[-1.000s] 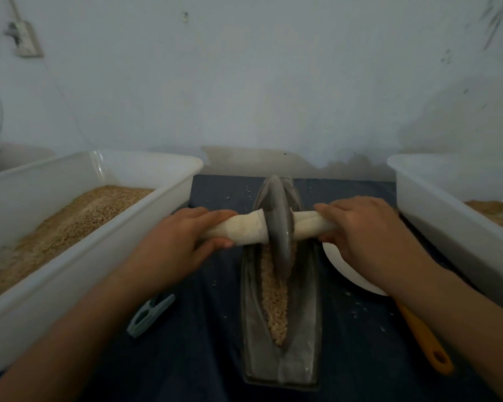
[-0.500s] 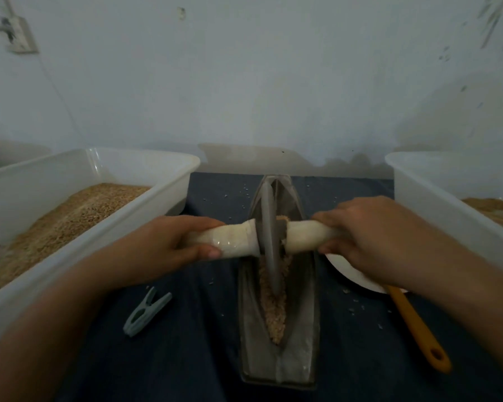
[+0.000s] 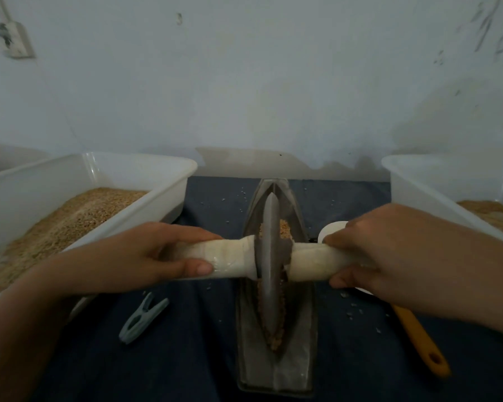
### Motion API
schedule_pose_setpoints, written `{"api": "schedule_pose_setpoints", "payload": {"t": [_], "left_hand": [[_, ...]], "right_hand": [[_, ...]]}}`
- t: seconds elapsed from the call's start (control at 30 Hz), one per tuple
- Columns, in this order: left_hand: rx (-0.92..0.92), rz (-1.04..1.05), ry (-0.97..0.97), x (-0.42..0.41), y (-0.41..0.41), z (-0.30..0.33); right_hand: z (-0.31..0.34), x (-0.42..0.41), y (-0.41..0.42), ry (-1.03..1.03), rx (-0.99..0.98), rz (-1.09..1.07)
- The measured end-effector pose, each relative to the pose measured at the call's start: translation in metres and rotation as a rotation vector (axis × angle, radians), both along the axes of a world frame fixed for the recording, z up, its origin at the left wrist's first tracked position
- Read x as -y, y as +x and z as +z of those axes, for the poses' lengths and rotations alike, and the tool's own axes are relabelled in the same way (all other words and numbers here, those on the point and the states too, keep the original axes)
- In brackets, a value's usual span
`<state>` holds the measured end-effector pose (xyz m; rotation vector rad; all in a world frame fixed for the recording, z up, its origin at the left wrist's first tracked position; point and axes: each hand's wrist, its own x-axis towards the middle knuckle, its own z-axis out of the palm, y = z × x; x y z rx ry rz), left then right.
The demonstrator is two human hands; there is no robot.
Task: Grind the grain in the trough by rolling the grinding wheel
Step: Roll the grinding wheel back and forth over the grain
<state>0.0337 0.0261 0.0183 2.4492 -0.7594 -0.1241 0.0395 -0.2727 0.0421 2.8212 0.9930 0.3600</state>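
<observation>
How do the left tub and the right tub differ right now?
The left tub is almost wholly in frame; the right tub is cut off by the picture's edge. The left tub's grain reads paler and coarser; the right tub's looks browner, with only a patch showing. Both are white plastic tubs on the dark cloth.

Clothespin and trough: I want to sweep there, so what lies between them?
In the head view, only dark cloth with a few spilled grains lies between the clothespin and the trough.

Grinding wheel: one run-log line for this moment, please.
step: grinding | left hand: grips handle | right hand: grips handle | grinding wheel: upright in trough | grain: in groove
</observation>
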Motion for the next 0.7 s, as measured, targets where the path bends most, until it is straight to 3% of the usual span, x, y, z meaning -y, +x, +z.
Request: {"api": "schedule_pose_setpoints", "payload": {"t": [0.1,0.23,0.3,0.37,0.57,0.7], "left_hand": [[0.102,0.091,0.015,0.006,0.003,-0.005],[0.541,0.310,0.211,0.024,0.016,-0.029],[0.629,0.334,0.259,0.030,0.021,-0.035],[0.553,0.311,0.193,0.026,0.021,-0.031],[-0.017,0.044,0.012,0.003,0.002,-0.001],[-0.070,0.010,0.003,0.000,-0.003,0.006]], "right_hand": [[-0.008,-0.002,0.010,0.053,0.018,-0.017],[-0.036,-0.011,0.038,0.090,0.181,-0.113],[-0.043,-0.010,0.045,0.108,0.213,-0.150],[-0.041,-0.009,0.044,0.084,0.213,-0.119],[-0.010,-0.008,0.008,-0.078,0.085,0.008],[-0.001,-0.002,-0.002,-0.023,0.009,0.011]]}}
